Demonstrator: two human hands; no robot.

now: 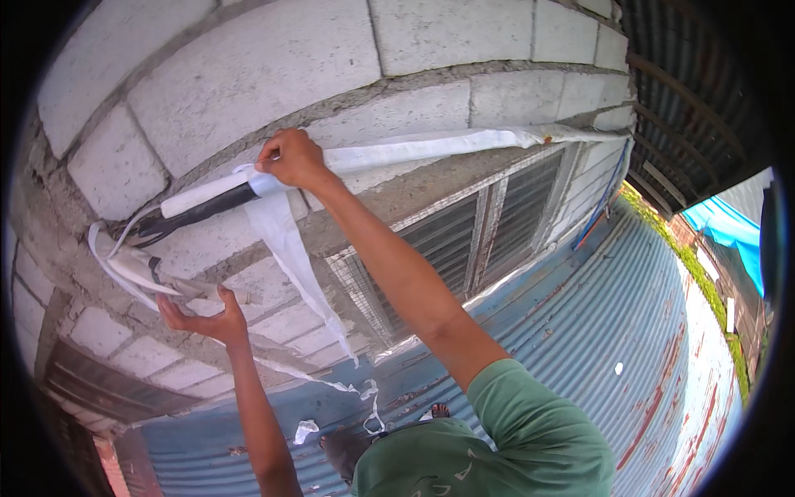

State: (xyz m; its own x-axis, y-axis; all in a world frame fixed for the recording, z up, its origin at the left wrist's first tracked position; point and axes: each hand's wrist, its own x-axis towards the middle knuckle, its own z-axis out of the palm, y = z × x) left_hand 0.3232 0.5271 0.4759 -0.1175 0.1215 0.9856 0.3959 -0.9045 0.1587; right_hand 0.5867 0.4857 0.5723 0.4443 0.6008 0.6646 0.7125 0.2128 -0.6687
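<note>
My right hand [291, 157] is closed, fingers pinching the white wrapping strip [263, 184] where it covers a run of pipes along the block wall. A loose tail of wrap [288, 248] hangs down below it. Left of that hand, a bare white pipe [203, 192] and a black-wrapped line [211, 204] stick out of the covered run [422, 149]. Lower left, my left hand [207, 321] is raised with thumb and fingers apart. It is just below a pale, pointed pipe or cable end [149, 272], with thin white lines looping beside it; whether it touches them is unclear.
The grey block wall [273, 58] holds a louvred window [472, 224] with mesh. I stand on a blue corrugated metal roof [546, 348], rusty at right. A white scrap [305, 431] and tangled white strip [374, 410] lie near my feet. Corrugated eaves [696, 91] overhang upper right.
</note>
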